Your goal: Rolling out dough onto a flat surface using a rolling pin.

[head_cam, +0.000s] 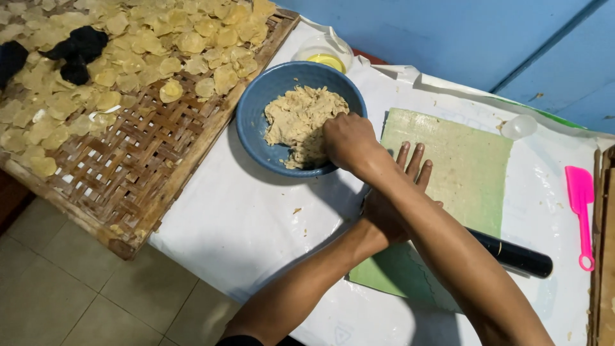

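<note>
A blue bowl [251,115] stands on the white plastic-covered table [243,218] and holds a lump of beige dough [295,115]. My right hand [346,140] reaches across into the bowl, its fingers curled down into the dough at the near right side. My left hand [410,168] lies flat with fingers spread on a green mat [467,160] to the right of the bowl. My right forearm crosses over it and hides most of it. A black rolling pin [516,256] lies on the mat's near right edge, partly under my right arm.
A woven bamboo tray [128,179] covered with several pale yellow round chips [128,57] overhangs the table at left, with black cloth [80,48] on it. A clear cup of yellow liquid [327,54] sits behind the bowl. A pink spatula [582,205] lies at right, near a small clear lid [519,126].
</note>
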